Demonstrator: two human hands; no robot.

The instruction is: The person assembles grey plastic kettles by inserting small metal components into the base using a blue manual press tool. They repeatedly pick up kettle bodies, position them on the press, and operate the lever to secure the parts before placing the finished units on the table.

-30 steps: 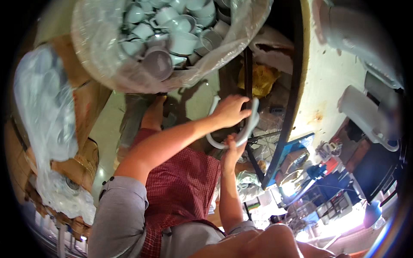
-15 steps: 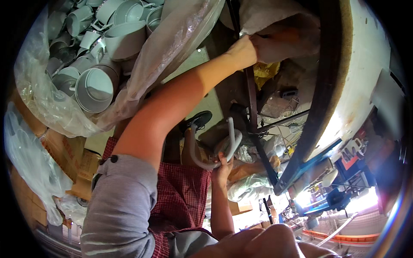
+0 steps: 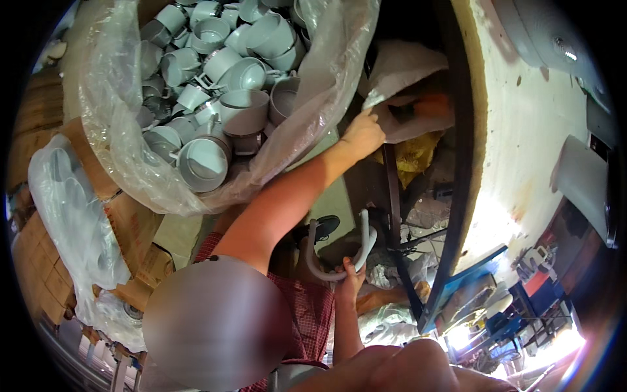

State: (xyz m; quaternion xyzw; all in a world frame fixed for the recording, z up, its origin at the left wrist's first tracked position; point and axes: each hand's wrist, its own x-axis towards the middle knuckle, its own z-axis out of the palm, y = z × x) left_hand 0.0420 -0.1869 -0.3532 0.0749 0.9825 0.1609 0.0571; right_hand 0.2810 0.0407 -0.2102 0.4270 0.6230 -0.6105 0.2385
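Note:
My left hand (image 3: 364,135) is closed on the rim of a whitish sack (image 3: 406,70) under the table's edge. Inside the sack's mouth something orange shows, too dark to name. Lower down, my right hand (image 3: 351,273) grips curved grey tubes (image 3: 315,256), bent in a U shape, with their ends pointing up. How many tubes there are I cannot tell. To the left of my left forearm, a big clear plastic liner (image 3: 108,124) holds a heap of pale grey-green cups with handles (image 3: 204,163).
A worn white tabletop (image 3: 506,163) with a dark frame runs along the right. Cardboard boxes (image 3: 130,222) and a clear plastic bag (image 3: 68,183) lie at left. Below the table are a dark leg (image 3: 392,189), a yellow bag (image 3: 418,157) and loose plastic.
My left hand, hidden in the sack to the wrist before, now shows outside at its rim. The view has shifted, bringing more of the cups in. My right hand still holds the tubes.

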